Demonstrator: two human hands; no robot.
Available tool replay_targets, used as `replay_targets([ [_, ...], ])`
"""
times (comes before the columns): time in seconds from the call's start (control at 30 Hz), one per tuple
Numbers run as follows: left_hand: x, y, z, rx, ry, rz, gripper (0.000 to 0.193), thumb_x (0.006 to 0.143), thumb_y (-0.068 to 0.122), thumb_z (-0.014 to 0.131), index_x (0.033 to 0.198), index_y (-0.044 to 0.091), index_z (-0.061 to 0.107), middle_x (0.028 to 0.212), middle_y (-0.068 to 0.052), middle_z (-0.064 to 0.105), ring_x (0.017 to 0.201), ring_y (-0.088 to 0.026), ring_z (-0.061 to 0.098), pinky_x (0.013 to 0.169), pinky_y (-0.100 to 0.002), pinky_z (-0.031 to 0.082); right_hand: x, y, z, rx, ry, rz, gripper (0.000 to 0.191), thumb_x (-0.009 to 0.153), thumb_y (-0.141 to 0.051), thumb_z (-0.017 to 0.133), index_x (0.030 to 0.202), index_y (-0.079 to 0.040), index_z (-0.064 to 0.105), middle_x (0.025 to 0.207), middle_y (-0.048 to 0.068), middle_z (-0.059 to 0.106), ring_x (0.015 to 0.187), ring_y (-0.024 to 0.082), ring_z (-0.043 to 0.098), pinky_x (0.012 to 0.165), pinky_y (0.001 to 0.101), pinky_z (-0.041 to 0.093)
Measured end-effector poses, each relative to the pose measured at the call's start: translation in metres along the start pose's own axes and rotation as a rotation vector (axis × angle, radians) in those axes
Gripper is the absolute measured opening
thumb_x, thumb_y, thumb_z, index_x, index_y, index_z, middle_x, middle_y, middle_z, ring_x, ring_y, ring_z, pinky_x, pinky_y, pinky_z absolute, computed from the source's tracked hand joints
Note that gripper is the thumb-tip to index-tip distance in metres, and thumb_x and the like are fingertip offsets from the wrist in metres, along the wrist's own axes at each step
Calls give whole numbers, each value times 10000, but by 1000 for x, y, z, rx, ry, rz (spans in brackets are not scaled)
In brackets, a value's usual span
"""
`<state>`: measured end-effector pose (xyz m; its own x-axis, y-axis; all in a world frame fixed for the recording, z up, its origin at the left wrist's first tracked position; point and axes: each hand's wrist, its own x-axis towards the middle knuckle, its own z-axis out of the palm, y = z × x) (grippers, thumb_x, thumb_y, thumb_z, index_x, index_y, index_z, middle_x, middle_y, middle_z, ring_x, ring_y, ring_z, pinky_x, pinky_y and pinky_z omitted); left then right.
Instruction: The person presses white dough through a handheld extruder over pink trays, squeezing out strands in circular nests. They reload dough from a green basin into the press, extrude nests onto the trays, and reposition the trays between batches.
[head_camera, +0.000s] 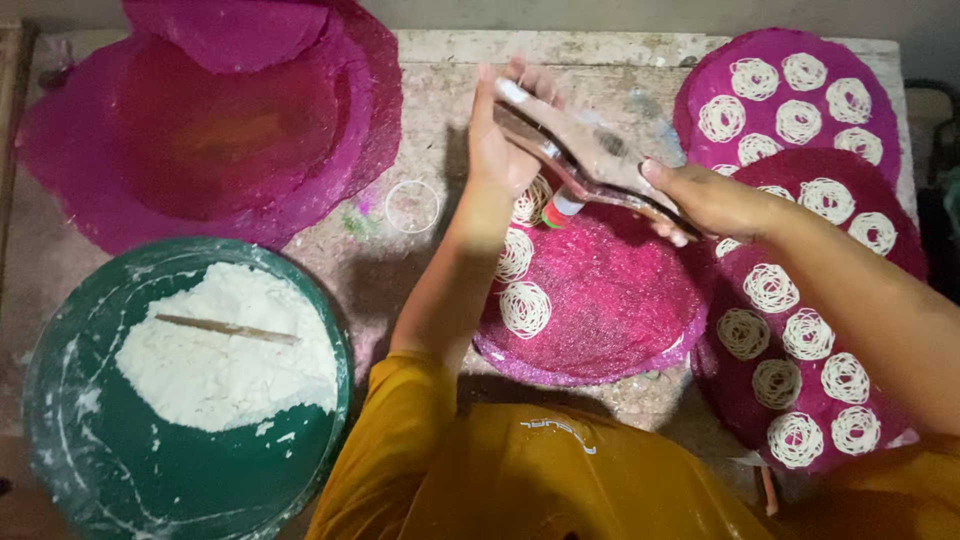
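Magenta fibre disc (600, 300), round and flat, lay on the worn wooden table (440, 90) directly before the person, bearing three cream-coloured string coils along its left edge. Above it both hands held a long, flat, clear-and-brown tool (590, 160), tilted from upper left down to lower right. Left hand (500, 140) was wrapped closed around the upper end of the tool, fingers curled over its top. Right hand (710, 200) gripped the lower end, thumb pressed along the upper face. A small tube with a red and white tip (562, 208) showed just beneath the tool, pointing down at the disc; what held it could not be told.

To the right, two finished magenta discs (800, 110) covered in cream coils lay overlapping, one further away and one nearer. At the upper left, a stack of plain magenta discs (210, 120) rested on the table without coils. At the lower left stood a green basin (90, 450) holding a mound of white paste or powder (220, 370), with a thin stick (225, 329) lying across it. A small clear ring (412, 206) sat on the table between the plain stack and the working disc. Yellow sleeves (400, 420) covered the person's upper arms.
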<state>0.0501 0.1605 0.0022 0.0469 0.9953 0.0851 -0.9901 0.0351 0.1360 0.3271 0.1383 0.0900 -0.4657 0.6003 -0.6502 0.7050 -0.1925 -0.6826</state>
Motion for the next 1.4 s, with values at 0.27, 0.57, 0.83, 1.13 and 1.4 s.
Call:
replay_targets([
  [0.27, 53, -18, 7, -154, 8, 57, 581, 1007, 658, 424, 709, 160, 456, 626, 28, 397, 600, -148, 412, 764, -360, 441, 3, -26, -6, -484, 445, -31, 630, 1081, -573, 352, 1064, -36, 681, 707, 146, 663, 645, 232, 664, 656, 408, 553],
  [0.57, 51, -34, 4, -122, 290, 110, 589, 994, 667, 333, 647, 195, 398, 563, 56, 321, 528, -140, 333, 682, -356, 394, -3, -39, -15, -466, 332, 209, 636, 1073, -563, 341, 1145, -29, 680, 700, 164, 614, 647, 305, 645, 654, 505, 600],
  [0.83, 57, -15, 3, -8, 247, 116, 601, 981, 658, 313, 619, 186, 394, 533, 49, 324, 503, -141, 330, 624, -340, 350, 8, -32, -1, -443, 369, -46, 664, 1103, -555, 336, 1056, 2, 693, 664, 141, 625, 639, 265, 659, 681, 461, 562],
  [1.13, 67, -39, 25, -95, 244, 33, 562, 985, 603, 234, 745, 145, 453, 612, -12, 406, 564, -171, 415, 694, -368, 399, -2, -21, -28, -487, 489, -101, 642, 1084, -560, 423, 920, -15, 719, 632, 138, 620, 602, 266, 631, 676, 491, 529],
  [1.4, 31, -32, -4, 885, 363, -623, 727, 1021, 609, 132, 1324, 41, 470, 960, -138, 551, 521, -96, 382, 438, -240, 264, -3, 12, -37, -327, 494, -107, 623, 1070, -558, 415, 851, -45, 693, 619, 121, 608, 591, 249, 608, 651, 458, 514],
])
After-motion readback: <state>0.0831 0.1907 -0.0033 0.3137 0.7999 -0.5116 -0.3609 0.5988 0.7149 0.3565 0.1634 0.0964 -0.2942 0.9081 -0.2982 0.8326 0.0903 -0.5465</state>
